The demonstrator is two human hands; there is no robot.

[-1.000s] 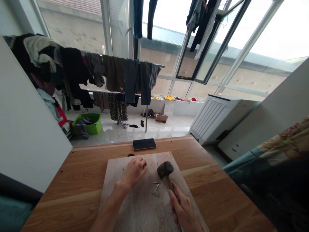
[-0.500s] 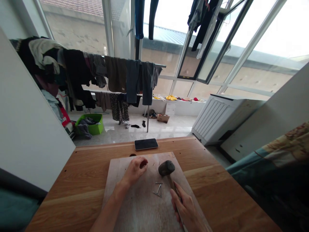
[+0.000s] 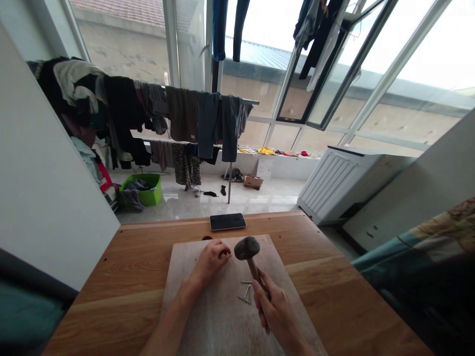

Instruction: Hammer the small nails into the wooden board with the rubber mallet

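Note:
My right hand (image 3: 270, 301) is wrapped round the wooden handle of a mallet (image 3: 247, 248) with a dark head. The mallet head hangs above the pale wooden board (image 3: 208, 316), just right of my left hand (image 3: 214, 257). My left hand is over the far part of the board, thumb and fingers drawn together in a pinch. Whatever lies between those fingertips is too small or hidden to make out. Several loose nails (image 3: 245, 294) lie on the board between my two hands, close to the right one.
Beneath the board is a brown wooden table (image 3: 122, 277). A phone (image 3: 227, 222) lies near its far edge, with a small dark round thing (image 3: 207, 238) behind the board. Beyond stand a laundry rack (image 3: 230, 101), a green basket (image 3: 150, 197) and a white cabinet (image 3: 330, 178).
The mallet has swung left and slightly up, so its head is nearer my left hand. The left fingers have closed together more. The whole view has shifted a little.

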